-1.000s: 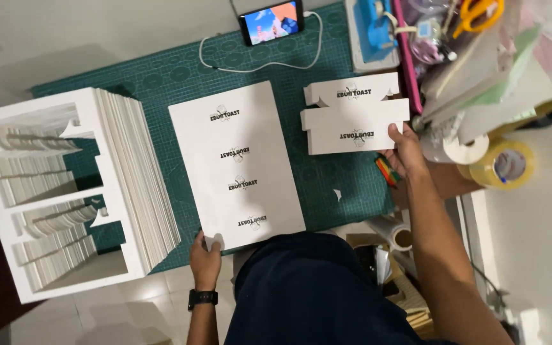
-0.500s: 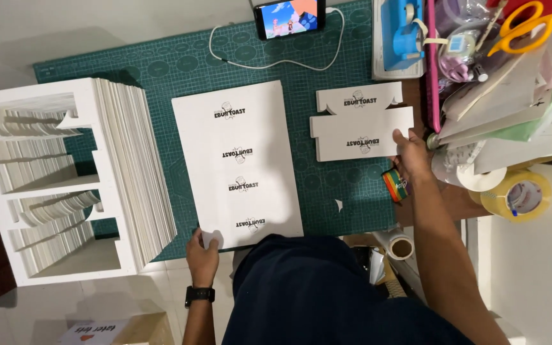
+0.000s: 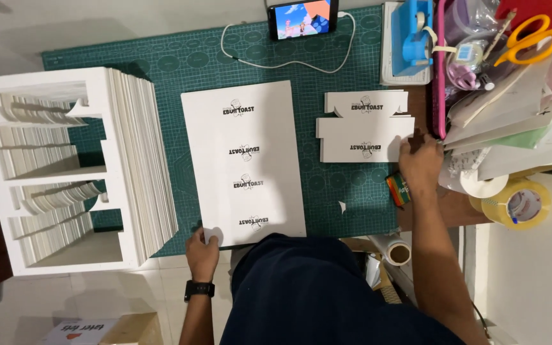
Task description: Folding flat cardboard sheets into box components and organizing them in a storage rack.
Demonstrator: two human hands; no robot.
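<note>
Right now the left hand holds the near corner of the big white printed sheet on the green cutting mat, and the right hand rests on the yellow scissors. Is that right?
Not quite. In the head view the right hand rests on the edge of the small die-cut white cards, not the yellow scissors, which lie untouched in the clutter at the far right. The left hand does hold the big white printed sheet on the green cutting mat.

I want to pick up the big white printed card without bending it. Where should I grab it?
Probably by its near-left corner, where the left hand already touches it. The big white card lies flat on the green cutting mat, and that corner reaches the mat's near edge, so fingers could slip under from below.
</note>
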